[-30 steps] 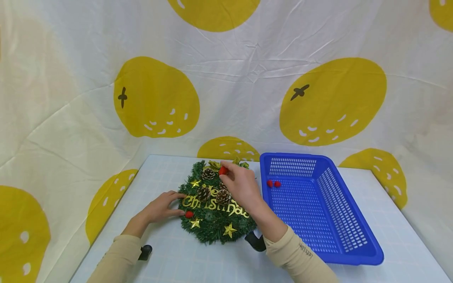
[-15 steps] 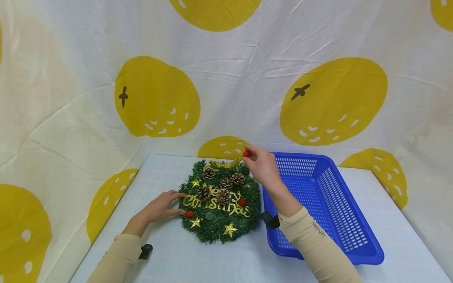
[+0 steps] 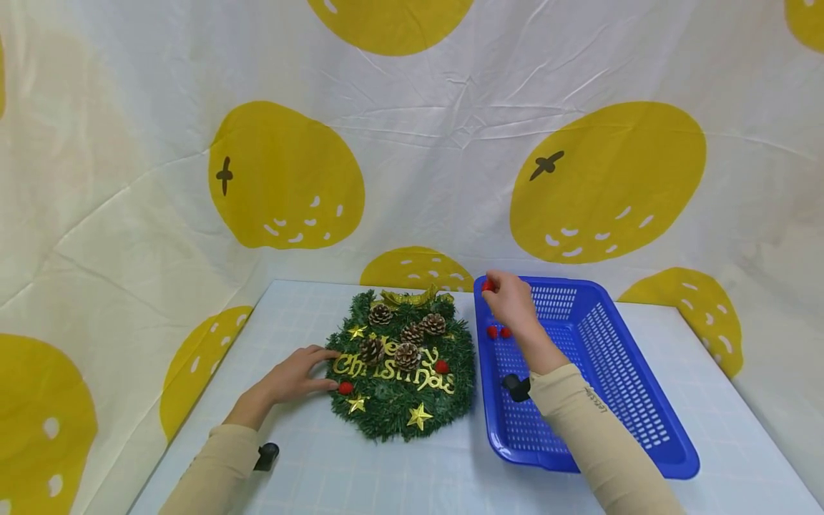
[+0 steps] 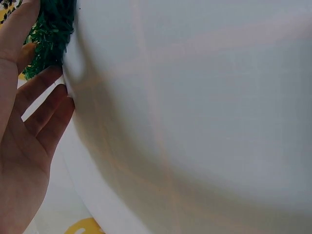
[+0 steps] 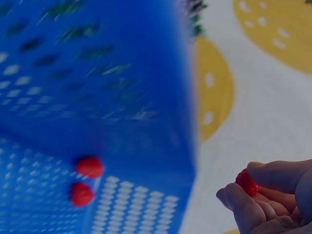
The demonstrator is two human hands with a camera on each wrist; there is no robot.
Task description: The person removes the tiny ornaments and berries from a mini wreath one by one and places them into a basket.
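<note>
A green tinsel Christmas wreath lies on the table, dressed with pine cones, gold stars, gold lettering and two red berries. My left hand rests at its left edge, fingers extended and touching the tinsel; the left wrist view shows the fingertips at the green fringe. My right hand pinches a small red berry between thumb and fingers, over the far left corner of the blue plastic basket. Two more red berries lie inside that basket.
The basket stands right of the wreath on a pale checked table. A white curtain with yellow fruit prints hangs behind and along the sides. A gold bow tops the wreath's far edge.
My right hand has moved right, from over the wreath's far part to the basket's far left corner, with the red berry still pinched. My left hand stays at the wreath's edge.
</note>
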